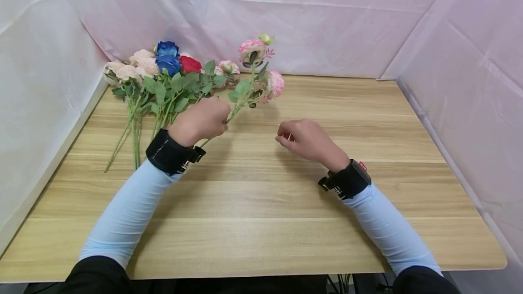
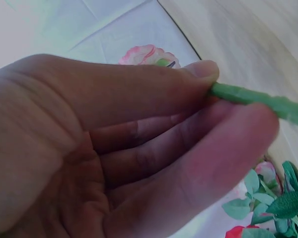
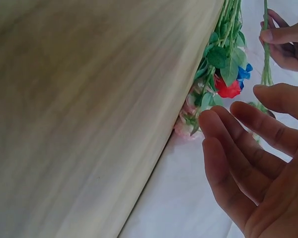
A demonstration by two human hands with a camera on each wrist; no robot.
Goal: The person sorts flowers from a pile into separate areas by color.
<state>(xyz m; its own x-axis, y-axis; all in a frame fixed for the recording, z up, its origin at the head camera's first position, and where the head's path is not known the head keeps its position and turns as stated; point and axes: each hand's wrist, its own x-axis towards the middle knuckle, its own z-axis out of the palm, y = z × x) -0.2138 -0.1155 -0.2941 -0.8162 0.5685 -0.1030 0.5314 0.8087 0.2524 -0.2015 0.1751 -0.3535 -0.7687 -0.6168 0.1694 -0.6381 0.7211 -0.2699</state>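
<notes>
My left hand [image 1: 202, 120] pinches the green stem [image 2: 258, 101] of a pink artificial flower between thumb and fingers, over the left-middle of the table. Its pink blooms [image 1: 252, 51] and leaves [image 1: 243, 87] point up and away, to the right of the other flowers. Over the table to the right, my right hand [image 1: 306, 139] hangs with loosely bent fingers and nothing in it. In the right wrist view its fingers [image 3: 238, 171] are spread a little apart, and the left hand [image 3: 288, 42] with the stem shows behind.
At the back left of the wooden table [image 1: 261, 235] lie several more artificial flowers: cream ones [image 1: 127, 71], blue roses [image 1: 168, 64], a red rose [image 1: 190, 64] and a pale pink one [image 1: 228, 67]. White cloth walls [image 1: 327, 26] enclose the table at the back and sides.
</notes>
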